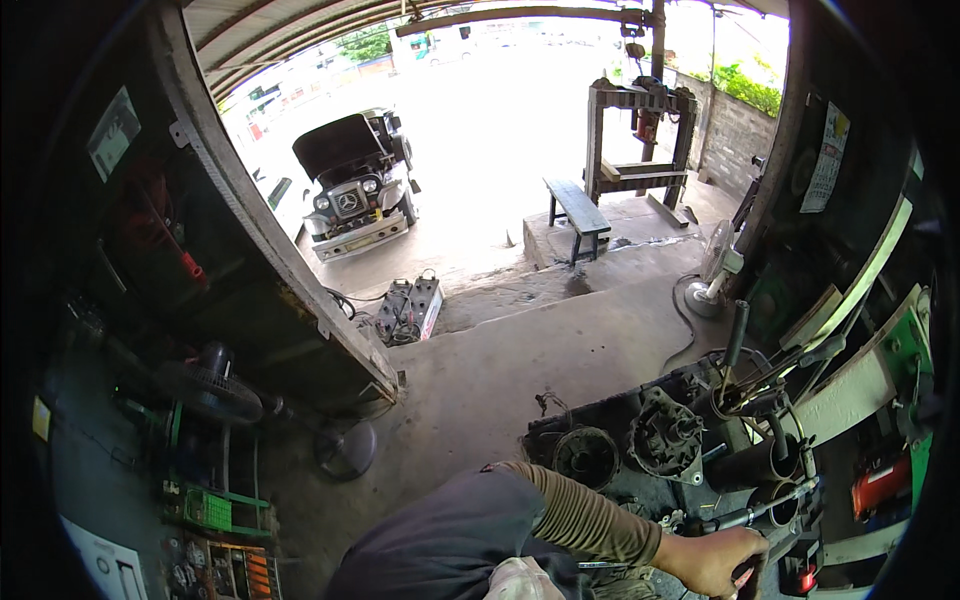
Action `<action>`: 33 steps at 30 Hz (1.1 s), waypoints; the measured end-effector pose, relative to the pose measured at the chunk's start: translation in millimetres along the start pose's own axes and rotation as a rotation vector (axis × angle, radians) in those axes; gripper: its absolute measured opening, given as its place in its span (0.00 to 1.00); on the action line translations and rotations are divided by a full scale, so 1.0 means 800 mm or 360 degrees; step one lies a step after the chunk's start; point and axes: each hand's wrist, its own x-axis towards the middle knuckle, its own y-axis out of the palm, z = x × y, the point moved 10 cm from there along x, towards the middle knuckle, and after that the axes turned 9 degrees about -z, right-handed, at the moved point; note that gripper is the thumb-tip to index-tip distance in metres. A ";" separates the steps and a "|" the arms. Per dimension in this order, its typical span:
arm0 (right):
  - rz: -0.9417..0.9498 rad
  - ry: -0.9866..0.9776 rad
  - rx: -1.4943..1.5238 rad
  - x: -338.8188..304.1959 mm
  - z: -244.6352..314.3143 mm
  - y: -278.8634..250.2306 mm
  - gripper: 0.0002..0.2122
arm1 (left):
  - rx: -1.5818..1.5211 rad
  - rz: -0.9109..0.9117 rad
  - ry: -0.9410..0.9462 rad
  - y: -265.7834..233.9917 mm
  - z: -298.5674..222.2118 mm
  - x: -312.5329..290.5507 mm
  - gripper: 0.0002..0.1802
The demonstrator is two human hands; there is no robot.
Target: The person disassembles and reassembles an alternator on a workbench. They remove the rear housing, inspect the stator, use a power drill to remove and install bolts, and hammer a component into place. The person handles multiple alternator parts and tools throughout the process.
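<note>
My left arm, in a dark short sleeve with a brown ribbed arm cover, crosses the lower middle toward the right. At its end my left hand is curled closed at the lower edge, by the near side of a dark, cluttered bench. What the fingers hold is hidden. Just beyond the hand lie a metal rod and open-ended dark metal tubes. Farther back on the bench sit a greasy cast housing and a round dark housing. A pale cloth shows beside my arm. My right hand is not in view.
A floor fan stands beyond the bench, its cord on the concrete. Batteries with cables rest by the left doorway post. Outside are a bench, a press frame and a jeep with its hood raised.
</note>
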 end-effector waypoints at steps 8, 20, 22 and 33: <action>0.0023 0.0270 -0.0038 -0.017 -0.049 -0.016 0.28 | 0.0072 0.0310 0.0435 -0.038 -0.050 0.092 0.25; 0.0040 0.0319 0.0032 -0.037 -0.016 -0.008 0.31 | 0.1678 0.0629 0.0615 -0.100 0.120 0.336 0.11; 0.0050 0.0349 -0.0025 -0.044 -0.017 -0.011 0.33 | 0.1779 0.0767 0.0589 -0.093 0.137 0.336 0.11; -0.0392 0.0416 0.0325 -0.078 -0.041 -0.033 0.31 | 0.2396 0.1220 0.0599 -0.059 0.178 0.315 0.09</action>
